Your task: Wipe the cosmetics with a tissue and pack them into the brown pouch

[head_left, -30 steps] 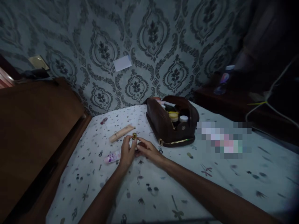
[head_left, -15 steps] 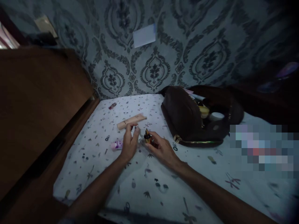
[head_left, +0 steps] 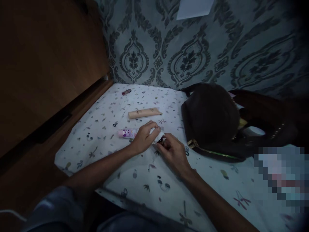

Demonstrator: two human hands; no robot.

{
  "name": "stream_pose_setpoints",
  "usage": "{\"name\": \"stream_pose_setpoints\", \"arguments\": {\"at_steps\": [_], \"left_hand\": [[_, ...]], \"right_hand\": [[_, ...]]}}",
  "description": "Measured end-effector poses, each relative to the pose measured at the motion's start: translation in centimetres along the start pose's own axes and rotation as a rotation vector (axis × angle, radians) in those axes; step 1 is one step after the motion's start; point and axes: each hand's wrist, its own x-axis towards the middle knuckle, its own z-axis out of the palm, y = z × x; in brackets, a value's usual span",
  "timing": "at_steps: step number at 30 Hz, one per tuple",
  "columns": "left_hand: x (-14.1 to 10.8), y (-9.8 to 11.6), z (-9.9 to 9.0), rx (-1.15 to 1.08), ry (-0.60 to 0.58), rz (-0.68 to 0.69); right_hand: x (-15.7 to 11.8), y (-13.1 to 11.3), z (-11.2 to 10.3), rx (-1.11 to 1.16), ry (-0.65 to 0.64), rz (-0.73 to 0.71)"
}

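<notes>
My right hand (head_left: 174,151) is closed around a small dark bottle (head_left: 160,140), mostly hidden by the fingers. Against the top of this bottle my left hand (head_left: 145,137) presses a small white piece (head_left: 157,133); whether it is a cap or a tissue I cannot tell. Behind the left hand lies a pink and purple tube (head_left: 127,133), its right part covered. Farther back, a beige squeeze tube (head_left: 145,112) rests on its side. A small reddish item (head_left: 126,92) lies near the far left corner of the patterned sheet (head_left: 106,106).
A dark brown bag (head_left: 210,116), unzipped with several items inside, stands to the right. A wooden cabinet (head_left: 55,71) borders the left side. Patterned wallpaper (head_left: 158,48) rises behind, with a white paper (head_left: 195,8) on it. A pixelated patch covers the right edge.
My hands have come together, and the white piece now covers the bottle's pointed top, which showed before. The view has tilted down, and the pink tube shows more.
</notes>
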Motion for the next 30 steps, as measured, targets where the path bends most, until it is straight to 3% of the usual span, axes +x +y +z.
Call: {"name": "stream_pose_setpoints", "arguments": {"at_steps": [5, 12, 16, 22, 25, 30], "left_hand": [[0.1, -0.3, -0.1, -0.105, -0.009, -0.092], [-0.2, -0.6, 0.3, -0.107, 0.035, -0.032], [-0.4, -1.2, 0.7, -0.067, 0.007, -0.059], [-0.6, -2.2, 1.1, -0.010, 0.101, -0.182], [-0.7, -2.4, 1.1, 0.018, 0.111, -0.219], [-0.6, -2.4, 0.9, 0.085, 0.038, -0.048]], "right_hand": [[0.0, 0.1, 0.1, 0.134, -0.021, 0.080], [0.1, 0.3, 0.3, 0.310, -0.082, 0.206], [0.2, 0.5, 0.7, 0.397, -0.033, 0.223], [0.5, -0.1, -0.1, 0.527, -0.105, 0.205], [0.7, -0.2, -0.6, 0.503, -0.073, 0.190], [1.0, 0.1, -0.8, 0.574, 0.068, 0.255]]}}
